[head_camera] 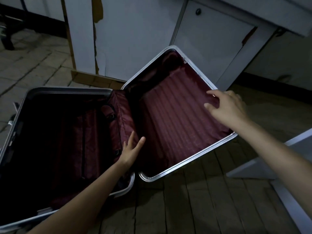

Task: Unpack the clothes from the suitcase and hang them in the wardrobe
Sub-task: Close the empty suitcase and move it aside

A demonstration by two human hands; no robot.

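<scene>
A silver-framed suitcase (187,162) lies open on the floor, both halves lined in dark red fabric. The left half (20,105) is deep in shadow and I cannot make out any clothes in it. The right half is tilted up towards the white cabinet, and its ribbed lining panel (173,115) looks flat and bare. My left hand (130,150) rests with straight fingers on the lining at the hinge between the halves. My right hand (226,107) reaches over the lid's right rim, fingers spread and loosely bent on the lining.
White cabinet doors (128,36) with peeling edges stand right behind the suitcase. A white furniture frame (273,159) juts in at the right. The floor is dark wooden planks near me and pale tiles at the left. Dark furniture legs (8,36) stand at the far left.
</scene>
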